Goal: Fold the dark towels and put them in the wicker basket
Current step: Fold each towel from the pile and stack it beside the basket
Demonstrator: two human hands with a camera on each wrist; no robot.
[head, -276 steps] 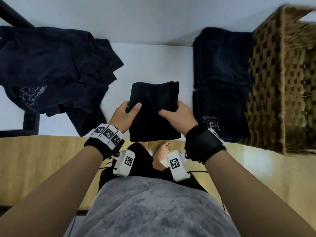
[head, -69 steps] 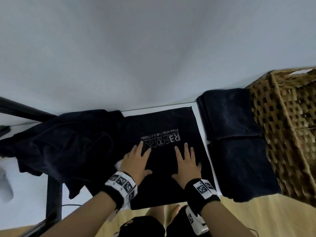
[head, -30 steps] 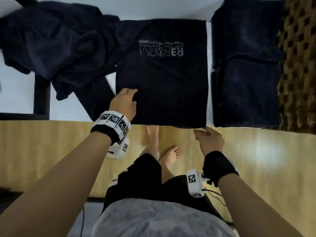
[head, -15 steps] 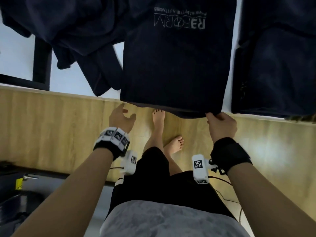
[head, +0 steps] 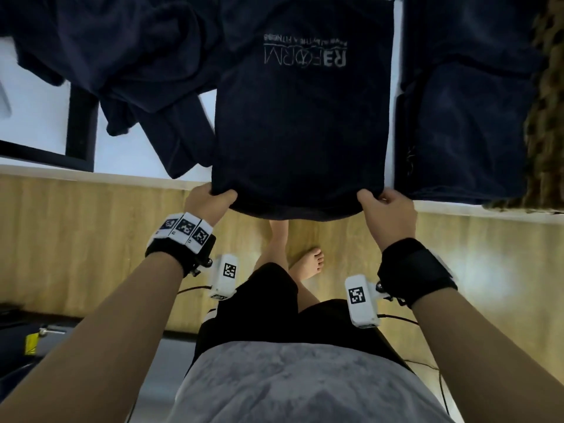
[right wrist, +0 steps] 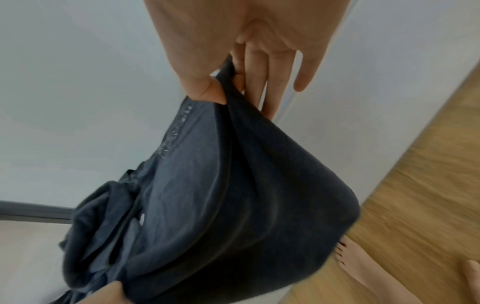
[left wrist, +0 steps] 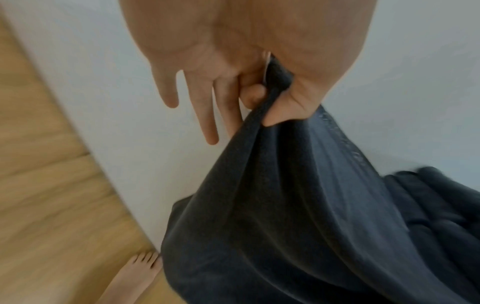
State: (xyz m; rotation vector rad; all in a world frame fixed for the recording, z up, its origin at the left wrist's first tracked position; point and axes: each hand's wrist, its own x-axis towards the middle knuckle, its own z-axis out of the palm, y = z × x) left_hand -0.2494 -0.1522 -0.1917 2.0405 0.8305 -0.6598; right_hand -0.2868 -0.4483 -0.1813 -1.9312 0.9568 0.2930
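A dark towel (head: 300,123) with a grey logo lies spread on the white table (head: 39,117), its near edge hanging over the table's front. My left hand (head: 209,198) pinches the near left corner and my right hand (head: 386,203) pinches the near right corner. The left wrist view shows thumb and forefinger nipping the towel (left wrist: 298,195), the other fingers (left wrist: 207,115) straight. In the right wrist view the hold on the towel (right wrist: 228,195) is the same. The wicker basket (head: 546,117) stands at the far right edge.
A heap of unfolded dark towels (head: 122,50) lies at the table's back left. Two folded dark towels (head: 464,96) lie between the spread towel and the basket. A black table frame (head: 81,126) shows at the left. Below are wooden floor (head: 76,239) and my bare feet.
Half a second ago my left hand hung free below the towel's edge; it now pinches the near left corner. My right hand keeps its hold. The near edge is lifted slightly.
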